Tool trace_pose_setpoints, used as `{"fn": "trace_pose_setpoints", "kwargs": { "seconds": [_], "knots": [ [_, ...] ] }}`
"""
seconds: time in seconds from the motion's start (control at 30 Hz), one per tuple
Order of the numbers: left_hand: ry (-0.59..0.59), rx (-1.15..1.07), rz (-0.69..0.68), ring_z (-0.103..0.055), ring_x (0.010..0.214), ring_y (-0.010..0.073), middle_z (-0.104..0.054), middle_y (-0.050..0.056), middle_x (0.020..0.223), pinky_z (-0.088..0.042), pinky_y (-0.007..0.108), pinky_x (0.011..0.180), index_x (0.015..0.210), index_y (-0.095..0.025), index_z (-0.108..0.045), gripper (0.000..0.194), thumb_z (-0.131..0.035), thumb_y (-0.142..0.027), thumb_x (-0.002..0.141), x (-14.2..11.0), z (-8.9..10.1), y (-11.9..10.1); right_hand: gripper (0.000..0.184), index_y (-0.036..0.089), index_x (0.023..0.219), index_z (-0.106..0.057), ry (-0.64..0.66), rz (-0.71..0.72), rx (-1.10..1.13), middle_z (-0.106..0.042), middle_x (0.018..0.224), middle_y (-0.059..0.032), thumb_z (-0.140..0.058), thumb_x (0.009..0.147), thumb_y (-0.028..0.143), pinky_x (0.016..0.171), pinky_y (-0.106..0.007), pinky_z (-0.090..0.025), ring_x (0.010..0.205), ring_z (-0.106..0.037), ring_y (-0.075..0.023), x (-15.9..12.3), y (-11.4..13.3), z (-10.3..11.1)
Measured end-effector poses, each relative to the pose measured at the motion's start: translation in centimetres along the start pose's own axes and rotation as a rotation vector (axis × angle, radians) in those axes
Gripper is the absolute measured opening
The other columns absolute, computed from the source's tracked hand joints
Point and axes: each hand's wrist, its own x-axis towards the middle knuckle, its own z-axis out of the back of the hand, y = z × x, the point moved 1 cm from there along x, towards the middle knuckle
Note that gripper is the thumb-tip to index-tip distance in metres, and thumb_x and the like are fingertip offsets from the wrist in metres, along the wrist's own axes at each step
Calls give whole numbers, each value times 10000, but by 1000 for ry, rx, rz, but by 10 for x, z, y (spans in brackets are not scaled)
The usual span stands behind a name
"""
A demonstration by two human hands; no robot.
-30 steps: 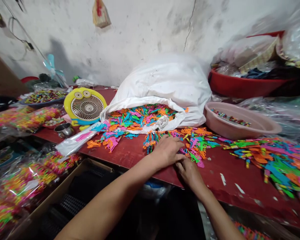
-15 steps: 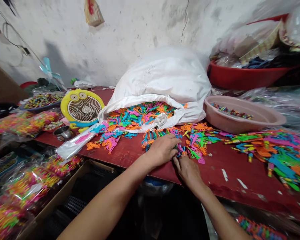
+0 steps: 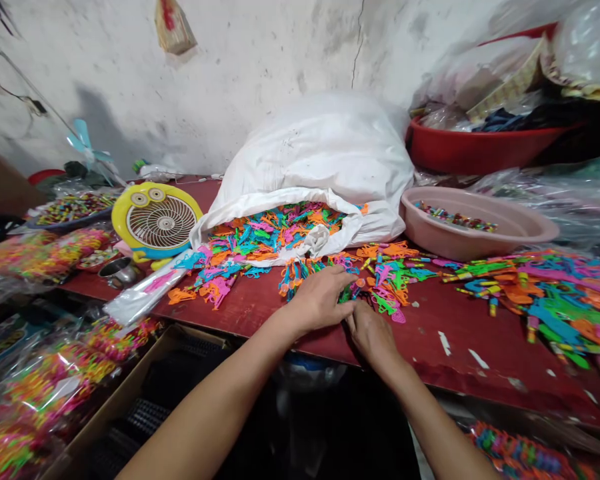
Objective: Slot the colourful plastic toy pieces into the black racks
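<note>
My left hand (image 3: 319,301) rests on the near side of a row of small coloured plastic pieces (image 3: 294,279), its fingers curled over several of them. Close against it, my right hand (image 3: 374,331) is closed, with the fingertips meeting near the left thumb; whatever lies between them is hidden. An orange and a green piece show just beyond the fingers. Behind my hands, a white sack (image 3: 325,147) lies with its mouth toward me, spilling flat pink, blue, orange and green plastic pieces (image 3: 275,230). More loose pieces (image 3: 387,277) lie right of my hands.
A pink basin (image 3: 525,230) with small beaded sticks stands right of the sack, before a pile of plastic pieces with sticks (image 3: 570,313). At left are a yellow fan (image 3: 165,220), a metal cup (image 3: 119,272) and bagged colourful pieces (image 3: 55,380). A red basin (image 3: 470,150) sits behind.
The view has shifted slightly, so the table things sit a little further left. Both hands stay together at the same spot, with small finger movements.
</note>
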Motion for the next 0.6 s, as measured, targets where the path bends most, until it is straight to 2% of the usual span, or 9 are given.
{"fn": "trace_pose_setpoints", "kwargs": {
  "seconds": [0.07,0.13,0.23,0.37,0.43,0.53,0.6],
  "knots": [
    [-42,-24,27,-635,990,222,-666,67,1077,-524,318,847,1207,-196,-658,393,-664,-391,866,2,-1,-2,297,150,1096,-604,17,31,21,-690,988,-121,-358,1023,299,656,-301,-364,903,-675,-252,3,-3,1],
    [-87,-23,69,-644,973,208,-677,47,1052,-517,299,818,1159,-219,-684,325,-625,-408,902,3,-4,-3,303,147,1126,-594,18,73,57,-690,1005,-121,-353,1024,298,666,-298,-381,904,-677,-249,5,-7,0],
    [-126,-3,96,-649,960,187,-688,23,1010,-503,275,800,1066,-227,-709,213,-589,-337,929,4,-9,-5,295,143,1111,-591,22,166,99,-684,1023,-121,-361,1020,303,702,-294,-406,906,-671,-241,7,-12,-1],
    [-86,33,85,-642,933,177,-685,19,964,-499,270,797,966,-211,-716,166,-559,-214,913,3,-8,-4,311,142,1125,-587,28,221,90,-680,1026,-124,-354,1019,319,704,-291,-411,874,-664,-231,8,-14,0],
    [-73,27,61,-636,955,183,-685,23,1003,-503,280,830,1011,-214,-708,183,-579,-194,883,3,-6,-3,317,139,1094,-597,52,235,89,-682,994,-125,-354,1016,328,695,-296,-411,853,-660,-233,10,-15,1],
    [-69,4,-12,-623,1018,200,-673,33,1094,-504,306,882,1212,-248,-652,347,-644,-290,868,5,-4,-2,320,138,1033,-615,93,262,113,-689,959,-131,-348,1009,313,704,-305,-419,855,-658,-240,13,-19,0],
    [-40,42,-22,-626,1010,205,-672,35,1057,-503,310,872,1200,-266,-675,313,-630,-341,899,8,-4,-2,327,144,1065,-615,95,283,163,-693,991,-132,-341,1008,312,712,-306,-428,865,-659,-235,15,-23,1]
  ]
}}
